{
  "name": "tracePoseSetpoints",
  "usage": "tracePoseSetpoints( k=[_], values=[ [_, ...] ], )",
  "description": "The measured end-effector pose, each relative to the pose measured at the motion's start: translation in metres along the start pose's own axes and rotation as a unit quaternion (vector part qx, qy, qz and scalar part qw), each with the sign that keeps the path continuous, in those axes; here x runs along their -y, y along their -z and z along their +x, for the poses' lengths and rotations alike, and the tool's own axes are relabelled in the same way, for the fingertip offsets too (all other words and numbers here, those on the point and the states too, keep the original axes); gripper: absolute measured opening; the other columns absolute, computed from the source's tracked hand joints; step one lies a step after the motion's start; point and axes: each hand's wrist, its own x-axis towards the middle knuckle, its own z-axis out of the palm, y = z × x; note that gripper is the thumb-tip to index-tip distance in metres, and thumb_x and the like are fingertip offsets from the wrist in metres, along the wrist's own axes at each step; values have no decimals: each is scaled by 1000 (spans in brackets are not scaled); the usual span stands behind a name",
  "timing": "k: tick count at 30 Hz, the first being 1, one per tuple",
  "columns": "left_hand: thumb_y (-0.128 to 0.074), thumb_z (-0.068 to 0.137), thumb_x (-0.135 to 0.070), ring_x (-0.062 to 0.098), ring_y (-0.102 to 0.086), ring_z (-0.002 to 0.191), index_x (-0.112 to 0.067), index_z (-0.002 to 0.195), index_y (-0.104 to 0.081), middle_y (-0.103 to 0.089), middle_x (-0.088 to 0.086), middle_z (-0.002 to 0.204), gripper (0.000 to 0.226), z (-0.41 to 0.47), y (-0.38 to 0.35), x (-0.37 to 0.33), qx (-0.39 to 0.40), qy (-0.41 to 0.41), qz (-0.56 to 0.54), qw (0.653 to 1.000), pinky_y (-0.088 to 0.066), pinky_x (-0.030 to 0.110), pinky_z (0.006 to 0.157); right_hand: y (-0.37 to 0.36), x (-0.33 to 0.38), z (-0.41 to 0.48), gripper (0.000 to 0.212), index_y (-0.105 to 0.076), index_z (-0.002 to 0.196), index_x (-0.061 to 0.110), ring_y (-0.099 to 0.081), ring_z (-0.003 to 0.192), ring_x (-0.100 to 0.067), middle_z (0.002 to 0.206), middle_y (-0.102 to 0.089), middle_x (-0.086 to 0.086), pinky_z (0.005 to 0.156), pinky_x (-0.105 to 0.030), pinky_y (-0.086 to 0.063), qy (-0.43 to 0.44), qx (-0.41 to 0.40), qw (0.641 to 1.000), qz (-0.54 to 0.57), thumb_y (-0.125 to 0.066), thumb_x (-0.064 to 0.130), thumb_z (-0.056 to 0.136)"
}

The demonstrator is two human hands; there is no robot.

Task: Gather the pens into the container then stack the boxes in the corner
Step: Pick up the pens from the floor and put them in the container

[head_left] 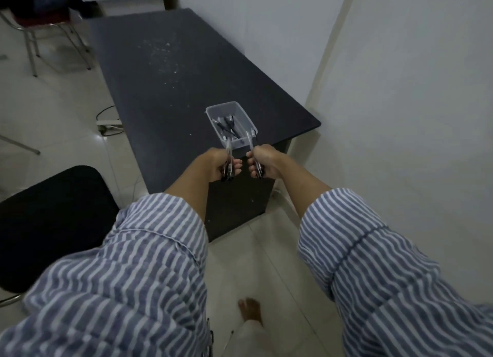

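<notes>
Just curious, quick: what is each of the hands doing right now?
Left hand: grips pens.
Right hand: grips a pen, maybe more.

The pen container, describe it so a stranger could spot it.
Find the long black table by the white wall. At its near right corner sits the container: a clear plastic tub holding dark pens, the only object on it.

Pens in container on table near rt corner; chair to left.
</notes>
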Motion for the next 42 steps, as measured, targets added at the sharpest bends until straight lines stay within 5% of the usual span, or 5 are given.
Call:
tracePoseSetpoints(
  k=[3, 13, 20, 23, 42],
  values=[
    [-29, 102, -3, 13, -56, 60, 2, 124, -48, -53, 8, 76, 29, 23, -8, -30, -17, -17, -39, 999, -53, 20, 49, 8, 32, 26, 27, -45, 78, 11, -35, 54, -12, 65, -39, -3, 47, -23, -33, 0, 28, 999, -35, -27, 5, 97],
    [-29, 101, 2, 7, -53, 21, 0, 71, -45, -55, 4, 30, 34, 99, -10, -96, -104, -7, 35, 994, -46, 18, 30, 10, 95, 109, 37, -49, 73, 7, -38, 51, -12, 64, -46, -6, 48, -22, -32, -5, 67, 993, -98, -23, 1, 98],
    [-37, 98, -4, 23, -62, 77, -1, 117, -47, -59, 13, 82, 21, 133, -11, -116, -118, 22, 102, 987, -52, 33, 72, 6, 113, 145, 32, -47, 71, 8, -41, 52, -14, 65, -45, -7, 50, -24, -38, -23, 65, 982, -173, -31, 6, 99],
    [-40, 98, -8, 31, -57, 116, 4, 134, -43, -58, 22, 123, 38, 148, -7, -115, -128, 37, 138, 981, -47, 36, 99, 8, 112, 155, 31, -58, 96, 2, -61, 85, -26, 93, -60, -17, 84, -37, -53, 1, 60, 975, -214, -36, 23, 101],
    [-34, 99, -8, 13, -48, 70, -9, 112, -49, -49, 7, 87, 20, 104, -4, -101, -125, 1, 185, 975, -47, 37, 91, 16, 95, 95, 40, -47, 134, 8, -49, 124, -30, 137, -50, -15, 93, -33, -40, 115, -32, 936, -332, -44, 19, 95]
  ],
)
